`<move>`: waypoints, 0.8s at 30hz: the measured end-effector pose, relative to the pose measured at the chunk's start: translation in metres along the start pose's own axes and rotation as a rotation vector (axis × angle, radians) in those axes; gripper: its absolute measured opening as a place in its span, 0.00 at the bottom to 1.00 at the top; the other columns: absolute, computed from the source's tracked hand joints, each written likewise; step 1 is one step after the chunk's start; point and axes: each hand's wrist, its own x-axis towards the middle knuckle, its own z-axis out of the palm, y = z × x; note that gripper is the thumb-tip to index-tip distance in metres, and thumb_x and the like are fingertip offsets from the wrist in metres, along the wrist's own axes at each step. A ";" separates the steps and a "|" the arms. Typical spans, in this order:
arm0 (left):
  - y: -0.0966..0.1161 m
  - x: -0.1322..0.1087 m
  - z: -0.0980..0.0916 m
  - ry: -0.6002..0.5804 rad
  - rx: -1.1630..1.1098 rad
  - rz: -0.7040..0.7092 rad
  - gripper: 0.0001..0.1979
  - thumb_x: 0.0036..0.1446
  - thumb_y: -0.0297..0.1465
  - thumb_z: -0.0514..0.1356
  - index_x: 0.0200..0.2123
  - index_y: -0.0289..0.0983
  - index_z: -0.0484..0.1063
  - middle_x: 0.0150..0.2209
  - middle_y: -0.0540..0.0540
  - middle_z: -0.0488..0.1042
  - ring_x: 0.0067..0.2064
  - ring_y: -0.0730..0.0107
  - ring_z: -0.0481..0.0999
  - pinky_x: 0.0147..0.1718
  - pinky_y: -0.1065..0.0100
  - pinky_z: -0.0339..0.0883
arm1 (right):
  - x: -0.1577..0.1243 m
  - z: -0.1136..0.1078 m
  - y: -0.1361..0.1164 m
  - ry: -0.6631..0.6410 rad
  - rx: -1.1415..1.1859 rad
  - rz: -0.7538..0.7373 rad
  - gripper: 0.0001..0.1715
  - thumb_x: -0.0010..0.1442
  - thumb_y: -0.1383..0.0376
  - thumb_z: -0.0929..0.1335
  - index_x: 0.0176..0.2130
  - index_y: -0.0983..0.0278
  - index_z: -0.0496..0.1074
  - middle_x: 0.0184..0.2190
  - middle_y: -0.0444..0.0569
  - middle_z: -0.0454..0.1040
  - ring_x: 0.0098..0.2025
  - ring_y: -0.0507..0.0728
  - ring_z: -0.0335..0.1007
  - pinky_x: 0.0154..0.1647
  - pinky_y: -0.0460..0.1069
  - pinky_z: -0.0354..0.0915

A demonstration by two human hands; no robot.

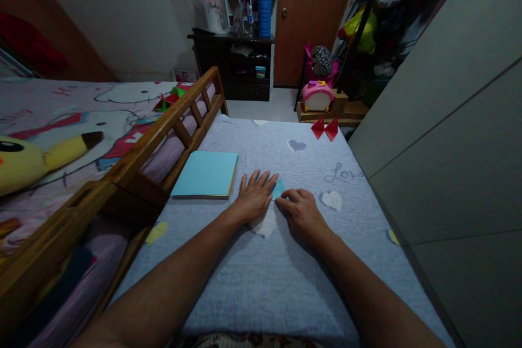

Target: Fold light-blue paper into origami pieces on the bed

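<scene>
My left hand lies flat, fingers stretched out, pressing on a small light-blue piece of paper on the grey-blue blanket. Most of the paper is hidden under both hands. My right hand rests beside it with fingers curled, its fingertips pressing the paper's lower edge. A stack of light-blue paper sheets lies just left of my left hand.
A wooden bed rail runs along the left, with a yellow plush toy on the bed beyond. Two red folded paper shapes sit at the blanket's far edge. A grey wardrobe stands on the right; dark shelves and a door lie ahead.
</scene>
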 end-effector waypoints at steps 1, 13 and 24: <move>-0.002 -0.001 0.000 0.001 -0.013 0.006 0.31 0.65 0.30 0.51 0.69 0.46 0.50 0.70 0.42 0.54 0.71 0.44 0.47 0.64 0.33 0.40 | 0.000 0.000 0.000 0.000 -0.001 -0.001 0.17 0.66 0.71 0.65 0.49 0.57 0.77 0.47 0.50 0.76 0.48 0.58 0.65 0.52 0.55 0.56; -0.006 -0.004 0.001 0.154 -0.075 0.013 0.31 0.62 0.36 0.57 0.67 0.37 0.55 0.65 0.36 0.61 0.66 0.47 0.57 0.66 0.45 0.48 | -0.001 -0.002 -0.002 -0.006 -0.017 -0.008 0.18 0.66 0.71 0.65 0.51 0.56 0.76 0.47 0.51 0.75 0.47 0.58 0.65 0.52 0.55 0.56; -0.001 0.000 0.006 0.067 0.038 -0.058 0.31 0.63 0.35 0.56 0.68 0.48 0.54 0.68 0.39 0.57 0.70 0.40 0.50 0.64 0.33 0.42 | -0.006 -0.014 0.000 -0.058 -0.127 0.017 0.14 0.67 0.68 0.65 0.47 0.56 0.77 0.49 0.49 0.77 0.50 0.62 0.63 0.59 0.62 0.50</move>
